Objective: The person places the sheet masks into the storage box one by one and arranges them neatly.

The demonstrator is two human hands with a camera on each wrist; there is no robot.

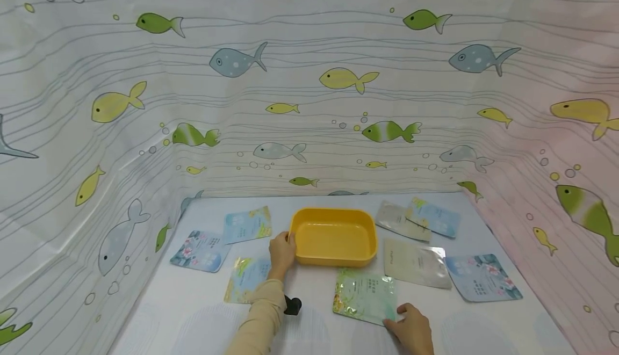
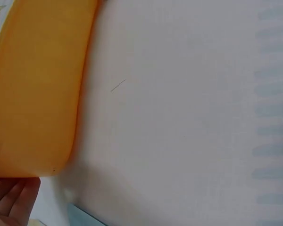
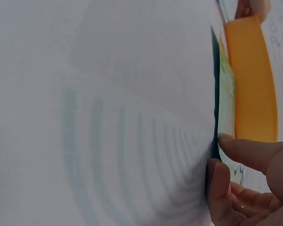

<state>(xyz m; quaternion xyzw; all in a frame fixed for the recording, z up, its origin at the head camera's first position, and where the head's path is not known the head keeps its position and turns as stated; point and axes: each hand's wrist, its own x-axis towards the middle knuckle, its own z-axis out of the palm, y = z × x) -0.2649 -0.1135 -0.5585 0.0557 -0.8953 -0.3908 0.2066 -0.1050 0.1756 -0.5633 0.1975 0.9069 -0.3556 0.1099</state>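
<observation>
The yellow tub (image 1: 333,236) at mid-table is held at its left rim by the left hand (image 1: 282,252), while the green sachet (image 1: 365,295) just before it is pinched at its near corner by the right hand (image 1: 412,329), best lifted flat.

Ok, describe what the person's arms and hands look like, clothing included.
The left hand is bare, and its forearm wears a long beige sleeve reaching the wrist, with a small black device beside it. The right hand is bare too, with no sleeve in view. No gloves show, and no rings can be made out on the fingers.
</observation>
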